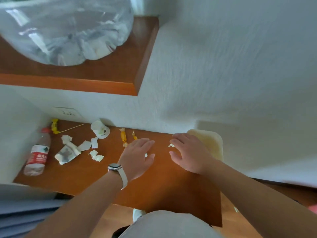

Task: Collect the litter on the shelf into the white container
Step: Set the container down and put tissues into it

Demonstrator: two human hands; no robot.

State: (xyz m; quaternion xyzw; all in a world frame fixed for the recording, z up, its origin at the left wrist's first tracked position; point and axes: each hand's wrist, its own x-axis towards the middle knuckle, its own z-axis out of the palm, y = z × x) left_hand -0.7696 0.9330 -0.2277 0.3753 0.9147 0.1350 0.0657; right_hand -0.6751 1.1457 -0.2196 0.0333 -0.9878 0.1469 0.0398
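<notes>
Our 2 hands, left hand (139,156) and right hand (188,152), hover spread wide and empty over the shelf (163,189). Litter lies leftward: paper scraps (97,156) look light and crushable, so we pinch them; the bottle (36,156) we take by its middle.

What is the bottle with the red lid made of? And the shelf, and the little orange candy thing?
The bottle looks like thin clear plastic: you can see through it, and it has a red cap and a red paper or film label. The shelf looks like wood or wood veneer, orange-brown with a smooth, slightly glossy finish. The orange candy seems wrapped in shiny plastic film, twisted at both ends.
</notes>
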